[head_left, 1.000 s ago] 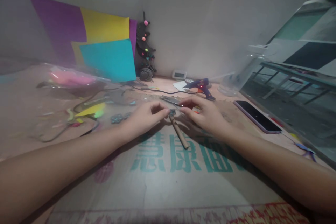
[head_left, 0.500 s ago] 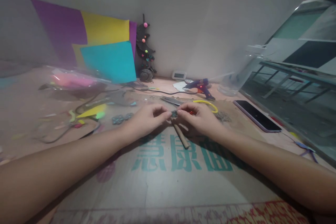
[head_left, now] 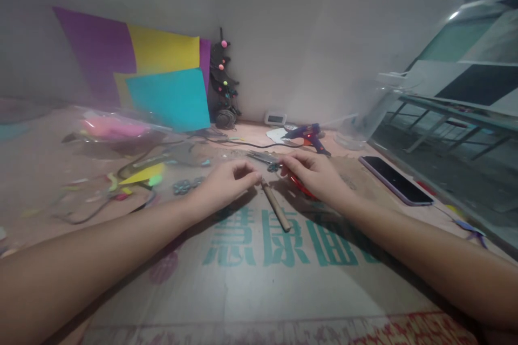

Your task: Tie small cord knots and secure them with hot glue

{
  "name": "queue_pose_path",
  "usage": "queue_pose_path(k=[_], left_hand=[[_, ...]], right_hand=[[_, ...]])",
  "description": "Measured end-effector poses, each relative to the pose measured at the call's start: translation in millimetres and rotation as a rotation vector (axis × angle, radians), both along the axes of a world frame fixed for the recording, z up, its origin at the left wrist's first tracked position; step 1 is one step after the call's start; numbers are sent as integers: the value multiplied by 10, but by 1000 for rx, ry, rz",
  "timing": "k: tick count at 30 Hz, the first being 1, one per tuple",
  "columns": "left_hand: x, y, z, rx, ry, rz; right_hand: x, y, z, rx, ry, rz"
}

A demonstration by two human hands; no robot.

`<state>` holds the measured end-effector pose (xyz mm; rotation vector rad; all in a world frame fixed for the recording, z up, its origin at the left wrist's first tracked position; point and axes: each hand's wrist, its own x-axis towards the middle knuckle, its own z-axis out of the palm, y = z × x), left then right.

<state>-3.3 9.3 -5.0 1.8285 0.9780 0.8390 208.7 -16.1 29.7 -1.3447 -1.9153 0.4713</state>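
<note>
My left hand (head_left: 232,180) has its thumb and forefinger pinched together beside the upper end of a short brown stick (head_left: 276,206). Whatever sits between those fingertips, if anything, is too small to make out. Up and to the right, my right hand (head_left: 313,175) pinches a small dark blue-grey flower-like piece (head_left: 272,167) at its fingertips. Scissors (head_left: 259,157) lie behind the right hand, which covers most of their handles; a red part (head_left: 301,187) shows beneath the palm. More blue-grey pieces (head_left: 187,185) rest left of my left wrist.
Behind stands a dark little tree (head_left: 224,81) with coloured balls, beside leaning coloured sheets (head_left: 168,97). A glue gun (head_left: 309,137) with a glowing red light lies near a small white display (head_left: 275,118). A phone (head_left: 395,180) is at right, and scraps and a yellow piece (head_left: 142,174) at left.
My hands have drawn apart. The right hand has moved slightly up and right with the blue-grey piece, away from the left fingertips, which stay by the stick.
</note>
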Motion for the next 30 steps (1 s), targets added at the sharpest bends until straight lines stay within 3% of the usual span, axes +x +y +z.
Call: queue_pose_path(k=[6,10,15,22,26,30], left_hand=[[29,15,-40,-57,-166,-75],[16,0,-15,6,-125,-98],[-1,-37,45,46,30,-3],[15,-38,46,-78,-17,13],[30,-11,15,-124,-51,47],[44,37,-25,-79,-86,64]], right_hand=[[-56,-32,-23,-210,174,40],[-102,-74,-37,-360,291,66],[-98,-74,-58,-415,308,97],[20,53,-78,-113,84,67],[245,176,171,138,-83,-127],[623,342,440,89,-314,-261]])
